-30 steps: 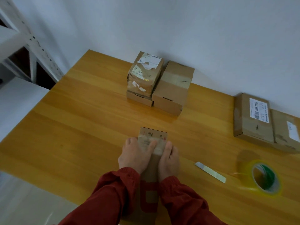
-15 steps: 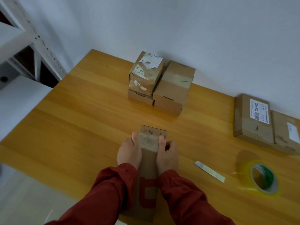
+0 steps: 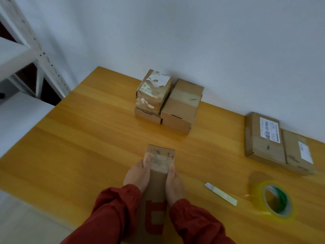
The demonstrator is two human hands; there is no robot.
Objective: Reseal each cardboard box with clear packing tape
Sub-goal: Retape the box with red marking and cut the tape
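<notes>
The long, narrow cardboard box lies at the near middle of the table between the left hand and right hand, both pressed flat against its sides over the clear tape; it looks light and stiff, best steadied by those long sides.

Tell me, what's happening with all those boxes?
A person in red sleeves is taping up a long cardboard box at the near edge of the table. The left hand and right hand lie flat against its two sides, pressing a strip of clear tape down over the far end. The tape roll lies to the right, beside a small flat strip. More boxes wait by the wall: a stack at the back and two flat ones on the right.
</notes>
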